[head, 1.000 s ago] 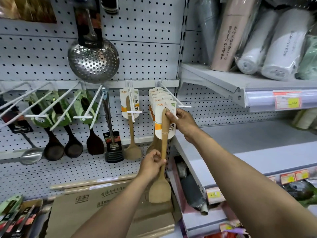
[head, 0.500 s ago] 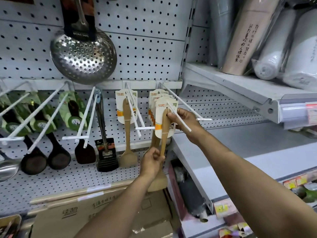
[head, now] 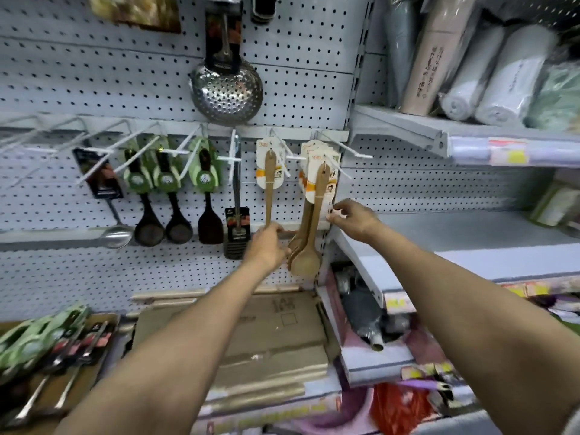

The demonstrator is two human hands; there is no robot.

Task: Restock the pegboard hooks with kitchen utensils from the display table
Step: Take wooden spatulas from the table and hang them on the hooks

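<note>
Wooden spatulas [head: 310, 215] hang stacked on the rightmost hook [head: 345, 152] of the pegboard [head: 125, 73], front one seemingly just seated; left of that hook a lone spatula, dark spoons and a metal turner already hang, while carded utensils [head: 47, 350] on the table well below-left look yet to go up.

Right hand [head: 354, 219] pinches the front card's lower corner; left hand [head: 266, 249] curls beside the paddles, grip unclear through blur.

Shelf edge [head: 361, 255] crowds right of the hook; open room lies below.
</note>
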